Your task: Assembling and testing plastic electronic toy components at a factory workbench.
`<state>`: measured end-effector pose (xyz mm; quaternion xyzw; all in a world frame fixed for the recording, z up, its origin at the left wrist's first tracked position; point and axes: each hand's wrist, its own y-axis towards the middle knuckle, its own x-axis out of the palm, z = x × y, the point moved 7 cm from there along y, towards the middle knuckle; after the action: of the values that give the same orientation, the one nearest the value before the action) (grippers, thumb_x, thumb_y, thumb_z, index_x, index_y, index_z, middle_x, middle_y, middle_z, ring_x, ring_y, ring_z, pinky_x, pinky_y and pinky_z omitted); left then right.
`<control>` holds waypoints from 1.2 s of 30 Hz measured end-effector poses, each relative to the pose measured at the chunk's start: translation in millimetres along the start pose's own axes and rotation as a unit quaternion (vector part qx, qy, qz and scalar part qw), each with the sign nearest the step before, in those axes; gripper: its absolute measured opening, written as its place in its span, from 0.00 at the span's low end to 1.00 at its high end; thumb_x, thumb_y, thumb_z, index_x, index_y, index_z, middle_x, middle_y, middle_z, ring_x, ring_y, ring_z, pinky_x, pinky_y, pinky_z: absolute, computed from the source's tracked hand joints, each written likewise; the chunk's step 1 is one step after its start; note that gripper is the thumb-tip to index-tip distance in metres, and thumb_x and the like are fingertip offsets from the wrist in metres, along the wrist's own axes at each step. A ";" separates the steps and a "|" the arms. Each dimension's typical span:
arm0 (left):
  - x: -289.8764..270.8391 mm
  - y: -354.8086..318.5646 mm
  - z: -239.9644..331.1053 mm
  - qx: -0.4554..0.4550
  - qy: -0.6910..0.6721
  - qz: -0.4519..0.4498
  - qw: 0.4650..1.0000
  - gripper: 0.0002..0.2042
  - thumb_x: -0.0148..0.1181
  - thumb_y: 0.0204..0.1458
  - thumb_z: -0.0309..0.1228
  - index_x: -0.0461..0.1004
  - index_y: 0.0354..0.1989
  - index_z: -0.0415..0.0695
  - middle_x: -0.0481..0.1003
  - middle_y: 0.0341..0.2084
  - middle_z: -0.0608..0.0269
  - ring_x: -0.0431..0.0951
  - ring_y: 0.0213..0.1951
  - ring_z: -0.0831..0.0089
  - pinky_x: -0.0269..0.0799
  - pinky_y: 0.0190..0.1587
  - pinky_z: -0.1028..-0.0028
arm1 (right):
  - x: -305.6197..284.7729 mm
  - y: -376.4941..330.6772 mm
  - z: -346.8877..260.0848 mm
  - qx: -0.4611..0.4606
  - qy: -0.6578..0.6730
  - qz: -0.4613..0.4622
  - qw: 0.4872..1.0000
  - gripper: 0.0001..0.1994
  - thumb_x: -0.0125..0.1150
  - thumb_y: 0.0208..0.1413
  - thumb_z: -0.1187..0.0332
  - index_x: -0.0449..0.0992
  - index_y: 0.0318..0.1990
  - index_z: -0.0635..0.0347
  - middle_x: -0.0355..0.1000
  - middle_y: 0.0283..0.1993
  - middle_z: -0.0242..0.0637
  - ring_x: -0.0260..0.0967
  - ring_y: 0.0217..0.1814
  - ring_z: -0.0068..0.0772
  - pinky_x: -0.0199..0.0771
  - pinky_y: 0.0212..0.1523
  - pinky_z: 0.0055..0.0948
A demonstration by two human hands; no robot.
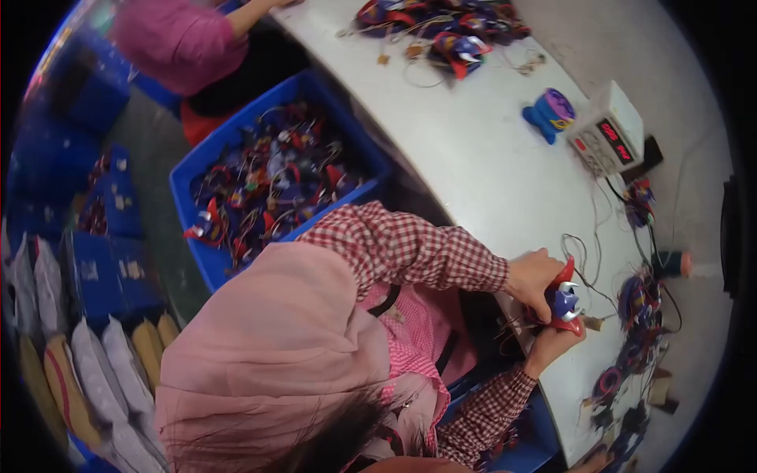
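Over the near edge of the white table (481, 193), my two hands meet around a small toy part (564, 302) in red and purple with silver horn-like points. My left hand (532, 280) grips it from the upper side, thumb pressed against it. From below, my right hand (554, 347) holds its lower red end, fingers partly hidden. A small tan piece (591, 323) lies beside the part. Thin dark wires (579, 252) run on the table close to my left hand. Checked sleeves cover both forearms.
A blue crate (180, 177) full of similar wired parts stands left of the table. On top are another heap of parts (449, 31), a blue-and-purple holder (548, 114), and a white power unit (607, 130) with a red display. A person in pink (177, 39) sits at upper left.
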<state>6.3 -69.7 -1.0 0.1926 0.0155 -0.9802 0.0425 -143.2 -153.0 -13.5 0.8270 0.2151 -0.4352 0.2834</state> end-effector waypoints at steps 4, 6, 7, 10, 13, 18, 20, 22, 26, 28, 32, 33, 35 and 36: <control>-10.4 -12.9 13.1 0.073 0.084 0.237 0.965 0.39 0.71 0.28 0.51 0.63 0.44 0.37 0.66 0.45 0.48 0.65 0.46 0.57 0.61 0.53 0.67 | -34.0 19.3 -21.3 0.037 0.190 0.089 0.977 0.22 0.60 0.49 0.76 0.61 0.51 0.68 0.61 0.51 0.46 0.61 0.53 0.39 0.59 0.57 0.37; -16.0 -46.9 4.8 0.124 -0.150 0.258 0.946 0.38 0.74 0.27 0.44 0.62 0.46 0.36 0.68 0.42 0.53 0.68 0.44 0.61 0.65 0.50 0.67 | -39.1 -1.6 -79.1 0.033 0.275 0.103 0.955 0.20 0.59 0.48 0.78 0.62 0.50 0.68 0.63 0.48 0.45 0.64 0.49 0.38 0.63 0.52 0.33; -23.2 -63.0 3.7 0.153 -0.263 0.270 0.914 0.38 0.76 0.26 0.41 0.62 0.46 0.36 0.69 0.40 0.55 0.69 0.43 0.64 0.66 0.48 0.67 | -32.0 -5.8 -99.0 0.031 0.278 0.092 0.956 0.20 0.59 0.48 0.78 0.62 0.50 0.68 0.63 0.48 0.45 0.64 0.49 0.38 0.63 0.52 0.33; -64.6 -132.7 -2.8 0.129 -0.468 0.260 0.835 0.39 0.76 0.27 0.31 0.60 0.51 0.38 0.70 0.41 0.60 0.71 0.44 0.68 0.69 0.46 0.67 | -8.2 -6.4 -169.7 -0.129 0.314 0.039 0.940 0.17 0.55 0.52 0.78 0.63 0.50 0.68 0.65 0.47 0.43 0.65 0.46 0.32 0.66 0.48 0.27; -115.8 -215.6 -26.7 0.118 -0.494 0.314 0.802 0.36 0.67 0.32 0.17 0.59 0.55 0.44 0.70 0.47 0.60 0.70 0.50 0.69 0.68 0.52 0.67 | 16.5 -26.6 -254.3 -0.090 0.419 -0.104 0.897 0.13 0.54 0.54 0.76 0.65 0.47 0.67 0.66 0.45 0.40 0.65 0.44 0.27 0.67 0.45 0.23; -214.3 -378.6 -123.0 0.032 -0.346 0.495 0.796 0.36 0.61 0.36 0.19 0.57 0.59 0.44 0.67 0.49 0.61 0.70 0.50 0.66 0.67 0.53 0.66 | 78.8 -54.1 -272.3 -0.085 0.391 -0.364 0.841 0.09 0.53 0.58 0.74 0.68 0.45 0.67 0.68 0.39 0.33 0.64 0.39 0.19 0.65 0.39 0.17; -243.3 -422.4 -170.1 -0.026 -0.339 0.549 0.764 0.33 0.63 0.37 0.21 0.59 0.57 0.43 0.69 0.47 0.62 0.71 0.47 0.69 0.67 0.52 0.68 | 92.9 -61.4 -261.7 -0.086 0.367 -0.360 0.853 0.09 0.55 0.56 0.73 0.69 0.44 0.66 0.69 0.37 0.33 0.65 0.38 0.20 0.66 0.38 0.18; -249.2 -434.4 -207.4 -0.051 -0.340 0.569 0.747 0.31 0.66 0.37 0.23 0.62 0.54 0.43 0.70 0.44 0.62 0.71 0.45 0.71 0.67 0.51 0.70 | 104.6 -68.8 -250.2 -0.096 0.328 -0.357 0.869 0.09 0.58 0.54 0.72 0.70 0.41 0.65 0.69 0.34 0.33 0.67 0.36 0.22 0.68 0.36 0.20; -238.5 -390.9 -271.3 -0.102 -0.298 0.540 0.780 0.30 0.66 0.38 0.24 0.62 0.54 0.42 0.70 0.44 0.63 0.71 0.45 0.72 0.65 0.51 0.71 | 102.6 -78.7 -217.6 -0.055 0.319 -0.333 0.886 0.09 0.60 0.53 0.71 0.71 0.40 0.65 0.69 0.33 0.34 0.67 0.34 0.21 0.68 0.34 0.20; -225.1 -369.7 -292.7 -0.082 -0.251 0.484 0.835 0.27 0.66 0.38 0.26 0.65 0.51 0.41 0.71 0.42 0.65 0.71 0.44 0.72 0.64 0.52 0.71 | 107.5 -79.6 -200.6 -0.039 0.310 -0.324 0.893 0.10 0.62 0.51 0.70 0.72 0.38 0.65 0.70 0.32 0.38 0.69 0.33 0.25 0.69 0.33 0.22; -227.8 -378.3 -290.3 -0.172 0.121 0.523 0.826 0.31 0.70 0.36 0.38 0.66 0.49 0.36 0.70 0.42 0.54 0.70 0.45 0.66 0.67 0.48 0.70 | 99.4 -74.4 -207.2 -0.113 0.263 -0.287 0.914 0.11 0.63 0.50 0.69 0.73 0.38 0.64 0.71 0.33 0.40 0.70 0.32 0.29 0.70 0.34 0.25; -227.5 -381.7 -311.5 -0.255 0.286 0.427 0.819 0.34 0.70 0.37 0.42 0.65 0.50 0.36 0.66 0.46 0.48 0.67 0.48 0.59 0.64 0.51 0.66 | 97.6 -73.5 -205.0 -0.113 0.266 -0.285 0.914 0.11 0.63 0.50 0.68 0.73 0.38 0.64 0.70 0.33 0.41 0.70 0.32 0.30 0.70 0.33 0.25; -225.7 -370.7 -336.8 -0.224 0.397 0.384 0.803 0.36 0.70 0.36 0.45 0.64 0.53 0.39 0.60 0.49 0.42 0.60 0.52 0.51 0.57 0.55 0.59 | 78.7 -69.9 -179.8 -0.092 0.257 -0.261 0.926 0.11 0.63 0.49 0.68 0.73 0.38 0.64 0.70 0.33 0.41 0.70 0.32 0.31 0.70 0.33 0.25; -224.3 -365.6 -340.9 -0.205 0.396 0.391 0.805 0.35 0.70 0.37 0.45 0.64 0.52 0.38 0.62 0.48 0.41 0.61 0.51 0.51 0.57 0.54 0.59 | 65.0 -70.1 -169.2 -0.096 0.251 -0.253 0.929 0.12 0.63 0.49 0.68 0.72 0.38 0.63 0.70 0.33 0.41 0.70 0.32 0.30 0.70 0.33 0.25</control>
<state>308.7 327.7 -226.3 0.5405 0.1544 -0.6931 0.4512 -50.0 17.4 -10.0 0.7962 0.5223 -0.2476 0.1786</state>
